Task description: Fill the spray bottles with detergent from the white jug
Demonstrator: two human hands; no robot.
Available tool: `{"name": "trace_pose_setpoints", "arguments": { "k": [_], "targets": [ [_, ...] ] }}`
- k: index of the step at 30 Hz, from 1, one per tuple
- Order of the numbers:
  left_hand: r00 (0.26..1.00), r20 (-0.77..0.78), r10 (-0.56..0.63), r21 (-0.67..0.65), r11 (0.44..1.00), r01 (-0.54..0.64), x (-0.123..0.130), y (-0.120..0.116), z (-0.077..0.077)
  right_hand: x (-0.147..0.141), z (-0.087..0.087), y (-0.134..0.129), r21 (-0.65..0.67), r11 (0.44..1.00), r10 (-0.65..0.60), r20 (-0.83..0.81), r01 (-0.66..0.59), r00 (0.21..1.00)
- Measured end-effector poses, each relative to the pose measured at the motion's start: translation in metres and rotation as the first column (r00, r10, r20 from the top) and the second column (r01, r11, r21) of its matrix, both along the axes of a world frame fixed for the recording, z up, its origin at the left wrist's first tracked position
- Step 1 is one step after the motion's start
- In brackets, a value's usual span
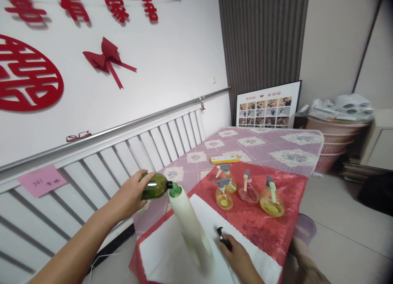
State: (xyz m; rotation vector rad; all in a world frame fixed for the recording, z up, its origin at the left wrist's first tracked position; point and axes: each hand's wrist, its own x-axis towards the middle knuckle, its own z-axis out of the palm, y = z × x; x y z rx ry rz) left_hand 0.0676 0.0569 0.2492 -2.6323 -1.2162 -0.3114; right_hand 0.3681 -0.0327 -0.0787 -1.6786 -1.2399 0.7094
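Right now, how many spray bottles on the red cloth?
4: front-left bottle, rear-left bottle partly hidden behind it, middle bottle, right bottle.

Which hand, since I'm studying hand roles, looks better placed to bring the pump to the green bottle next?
Right, most likely: the right hand already holds the pump, while the left hand is occupied, holding the green bottle tipped at the tall container's mouth.

4 spray btls (224, 199), 1 green btl (156, 186), 1 pale vessel (190, 224), 1 blk pump (225, 242), 1 yel. case (224, 159).
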Motion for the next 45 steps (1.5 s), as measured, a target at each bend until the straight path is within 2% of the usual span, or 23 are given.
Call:
{"name": "trace_pose_setpoints", "arguments": {
  "k": [25,45],
  "targets": [
    [0.997,-0.069,0.041,0.004,0.999,-0.041,0.0030,-0.0021,0.0040,0.0000,0.0058,-0.0021,-0.017,1.000,0.004,0.018,-0.004,1.000],
    [0.994,-0.102,0.023,0.008,1.000,-0.023,0.0038,0.0000,0.0065,0.0007,0.0005,0.0000,-0.027,1.000,0.009,0.028,-0.008,1.000]
  ]
}}
